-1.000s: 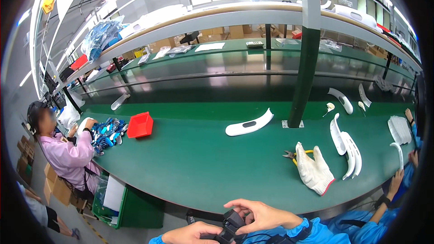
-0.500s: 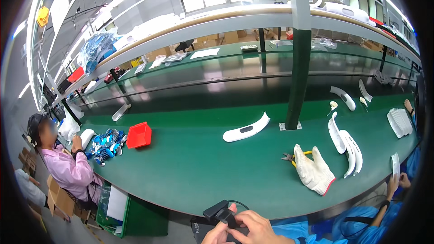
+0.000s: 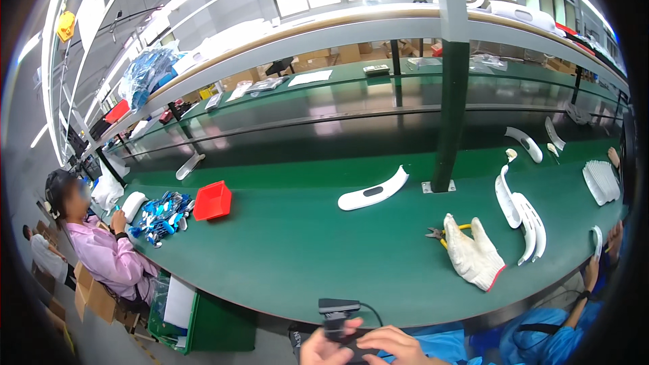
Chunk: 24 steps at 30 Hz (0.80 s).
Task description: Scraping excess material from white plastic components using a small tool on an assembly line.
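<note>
At the bottom edge, both my hands hold a small black device [image 3: 336, 311] with a thin black cable running off its right side. My left hand [image 3: 323, 349] grips its lower left, thumb across the front. My right hand [image 3: 397, 345] closes on its right side. The device sits just below the near edge of the green worktable [image 3: 291, 257]. Closest on the table are a white work glove [image 3: 474, 255] and yellow-handled pliers [image 3: 437, 234] partly under it. My blue sleeves show at the bottom.
A white curved plastic part [image 3: 374, 192] lies by a dark green post [image 3: 449, 115]. More white curved parts [image 3: 520, 213] lie to the right. A red bin [image 3: 213, 199] and blue pieces [image 3: 162, 211] sit left, by a seated person in pink [image 3: 101, 253]. Another person's hand [image 3: 602, 257] works at right.
My hands have dropped toward the bottom edge of the picture. The black device now stands upright between them, just under the table edge.
</note>
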Tool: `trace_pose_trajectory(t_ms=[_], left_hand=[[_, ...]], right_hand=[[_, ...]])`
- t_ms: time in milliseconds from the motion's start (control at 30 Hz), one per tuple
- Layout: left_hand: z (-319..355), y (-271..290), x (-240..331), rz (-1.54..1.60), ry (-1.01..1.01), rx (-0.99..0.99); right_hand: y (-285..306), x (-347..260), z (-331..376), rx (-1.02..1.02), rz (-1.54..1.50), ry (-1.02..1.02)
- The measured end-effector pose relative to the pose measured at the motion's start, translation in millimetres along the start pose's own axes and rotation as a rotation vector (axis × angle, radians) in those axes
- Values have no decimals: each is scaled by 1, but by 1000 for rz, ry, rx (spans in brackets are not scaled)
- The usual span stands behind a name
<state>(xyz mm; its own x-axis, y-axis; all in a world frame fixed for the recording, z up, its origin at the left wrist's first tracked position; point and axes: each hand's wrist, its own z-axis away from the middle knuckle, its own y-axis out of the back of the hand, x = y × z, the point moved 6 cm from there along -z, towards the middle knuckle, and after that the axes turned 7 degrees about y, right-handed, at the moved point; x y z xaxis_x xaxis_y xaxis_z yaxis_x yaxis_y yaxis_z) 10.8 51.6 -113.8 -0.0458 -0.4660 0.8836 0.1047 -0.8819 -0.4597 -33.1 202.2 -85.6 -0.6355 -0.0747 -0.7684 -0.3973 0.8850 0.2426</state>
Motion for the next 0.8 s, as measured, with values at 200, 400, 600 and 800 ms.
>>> trace_pose_trajectory(t_ms=[200, 400, 600, 800], left_hand=[[-1, 20, -7, 595, 163, -141], [-14, 18, -47, 887, 177, -210], [-9, 11, -84, 866, 282, -74], [-1, 14, -111, 553, 213, -78]], right_hand=[[32, 73, 19, 131, -260, -531], [-2, 21, -10, -76, -276, -275], [0, 24, -5, 99, -268, -286], [-9, 26, -2, 23, -89, -45]])
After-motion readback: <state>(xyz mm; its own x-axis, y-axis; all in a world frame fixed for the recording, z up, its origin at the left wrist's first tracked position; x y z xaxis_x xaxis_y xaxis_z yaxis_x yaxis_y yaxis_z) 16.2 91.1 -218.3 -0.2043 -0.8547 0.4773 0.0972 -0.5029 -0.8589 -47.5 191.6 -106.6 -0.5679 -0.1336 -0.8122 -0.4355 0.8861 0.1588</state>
